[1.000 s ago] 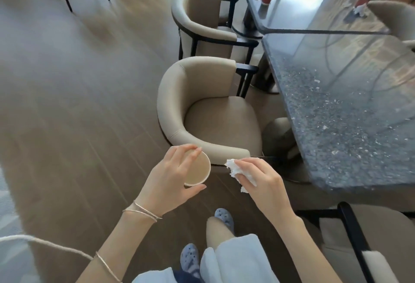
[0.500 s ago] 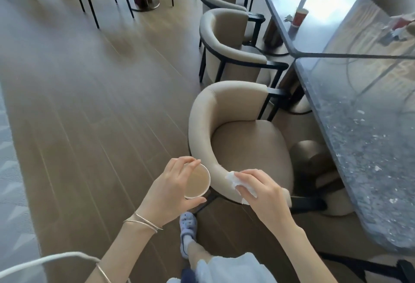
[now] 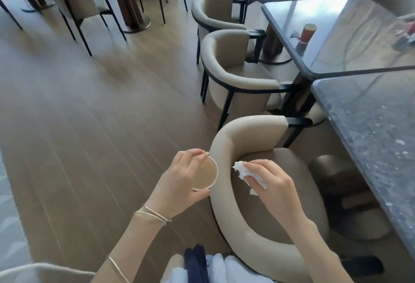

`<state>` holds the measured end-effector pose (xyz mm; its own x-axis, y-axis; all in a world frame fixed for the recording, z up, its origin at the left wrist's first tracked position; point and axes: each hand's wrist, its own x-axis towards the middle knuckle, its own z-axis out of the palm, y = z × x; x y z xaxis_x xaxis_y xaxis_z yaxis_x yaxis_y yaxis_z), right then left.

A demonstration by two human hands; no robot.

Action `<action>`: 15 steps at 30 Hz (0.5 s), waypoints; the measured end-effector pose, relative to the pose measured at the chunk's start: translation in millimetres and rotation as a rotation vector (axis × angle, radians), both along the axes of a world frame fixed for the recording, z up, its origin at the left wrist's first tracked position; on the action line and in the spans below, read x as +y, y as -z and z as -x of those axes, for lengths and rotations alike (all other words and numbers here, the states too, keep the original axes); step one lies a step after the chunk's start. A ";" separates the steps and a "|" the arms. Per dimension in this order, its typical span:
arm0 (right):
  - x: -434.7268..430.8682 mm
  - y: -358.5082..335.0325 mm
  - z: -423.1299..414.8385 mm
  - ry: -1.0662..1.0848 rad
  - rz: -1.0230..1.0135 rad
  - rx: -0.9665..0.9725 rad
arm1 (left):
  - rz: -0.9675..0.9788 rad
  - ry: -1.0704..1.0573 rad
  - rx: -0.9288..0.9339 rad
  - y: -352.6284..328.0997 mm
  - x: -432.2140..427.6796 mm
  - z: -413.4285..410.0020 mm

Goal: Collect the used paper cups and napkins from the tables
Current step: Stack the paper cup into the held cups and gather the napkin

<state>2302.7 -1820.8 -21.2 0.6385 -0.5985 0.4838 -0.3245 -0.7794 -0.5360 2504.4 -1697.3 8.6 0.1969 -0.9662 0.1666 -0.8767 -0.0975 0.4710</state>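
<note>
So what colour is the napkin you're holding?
The napkin is white; head view shows it.

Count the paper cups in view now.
2: a paper cup in the left hand, a red paper cup on the far table. A blurred red thing at the right edge may be a third.

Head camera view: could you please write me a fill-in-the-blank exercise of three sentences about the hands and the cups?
1. The left hand grips a paper cup, and the right hand pinches a crumpled napkin of ____ colour.
2. A second cup stands upright on the far table; its colour is ____.
3. The thin bracelets are worn on the ____ arm.

Missing words: white; red; left.
</note>
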 end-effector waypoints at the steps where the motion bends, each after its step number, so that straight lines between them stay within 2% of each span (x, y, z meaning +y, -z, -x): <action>1: -5.1 1.5 -5.2 0.012 -0.001 0.020 | -0.003 0.021 0.002 2.7 -9.6 -8.5; 8: -45.3 14.2 -52.2 0.171 -0.033 0.106 | -0.012 0.194 0.017 19.4 -88.3 -76.7; 15: -102.6 12.0 -148.3 0.388 0.000 0.115 | -0.001 0.389 0.019 13.7 -185.3 -181.4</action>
